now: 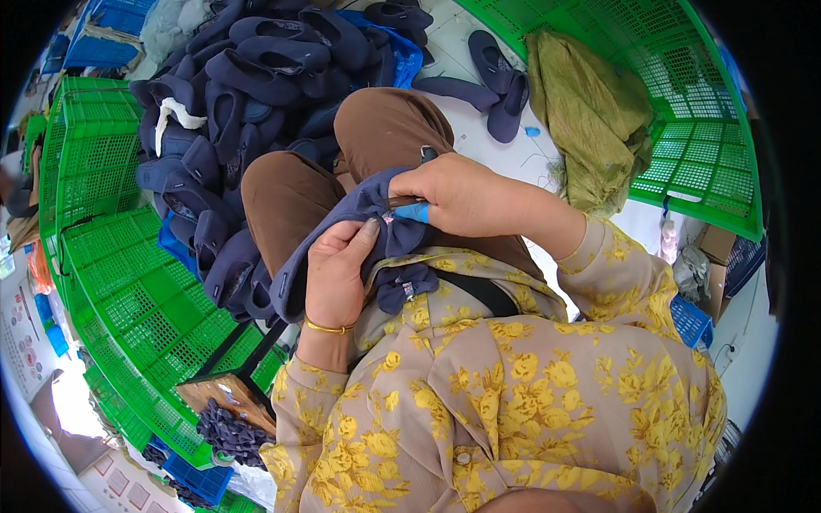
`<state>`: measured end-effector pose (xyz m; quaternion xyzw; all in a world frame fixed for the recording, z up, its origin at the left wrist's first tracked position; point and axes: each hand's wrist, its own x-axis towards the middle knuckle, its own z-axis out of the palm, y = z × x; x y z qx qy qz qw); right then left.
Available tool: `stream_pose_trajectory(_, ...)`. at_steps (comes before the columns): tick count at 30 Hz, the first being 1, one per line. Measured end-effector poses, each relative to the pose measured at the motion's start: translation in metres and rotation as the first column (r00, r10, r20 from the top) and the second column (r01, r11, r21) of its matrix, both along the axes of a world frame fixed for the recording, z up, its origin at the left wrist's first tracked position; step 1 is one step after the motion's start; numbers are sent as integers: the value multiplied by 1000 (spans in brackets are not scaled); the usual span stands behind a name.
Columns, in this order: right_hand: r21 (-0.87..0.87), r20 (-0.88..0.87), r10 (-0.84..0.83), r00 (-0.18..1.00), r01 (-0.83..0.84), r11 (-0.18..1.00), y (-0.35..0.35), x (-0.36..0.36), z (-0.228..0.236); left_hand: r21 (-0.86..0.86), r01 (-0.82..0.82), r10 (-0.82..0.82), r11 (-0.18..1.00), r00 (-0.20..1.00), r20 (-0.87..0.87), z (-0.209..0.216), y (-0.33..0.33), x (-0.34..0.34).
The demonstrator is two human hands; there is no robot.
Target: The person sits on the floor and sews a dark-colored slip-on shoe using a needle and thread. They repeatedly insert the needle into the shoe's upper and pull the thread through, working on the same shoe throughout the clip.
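A navy cloth shoe [301, 265] lies across my lap, bent upward toward both hands. My left hand [335, 269], with a gold bangle at the wrist, pinches the shoe's edge between thumb and fingers. Close beside it, my right hand [462, 195] is closed around a slim dark tool [407, 202], mostly hidden in the grip, so its exact kind cannot be made out. Blue wrapping [414, 212] covers a digit of that hand. A tiny pinkish spot [388, 218] shows on the shoe between the hands. Bunched navy cloth [404, 285] rests at my waist.
A big heap of navy shoes [278, 51] is piled beyond my knees and to the left. Loose shoes [509, 107] lie on the white floor near an olive sack [586, 111]. Green plastic crates stand left [120, 282] and right [684, 162]. Dark cloth scraps [231, 433] lie lower left.
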<state>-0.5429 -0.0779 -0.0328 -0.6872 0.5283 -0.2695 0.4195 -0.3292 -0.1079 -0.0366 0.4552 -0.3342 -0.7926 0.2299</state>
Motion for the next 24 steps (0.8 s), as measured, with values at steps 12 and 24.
stream_pose_trajectory(12, 23, -148, -271, 951, 277, 960, 10, 44, 15, -11, -3, 3, 1000, 1000, -4, 2, 7, 1)
stream_pose_trajectory(24, -252, -208, -100, 973, 46, 967, 9, 40, 33, -31, -51, 48, 998, 993, -106, -12, 8, 7)
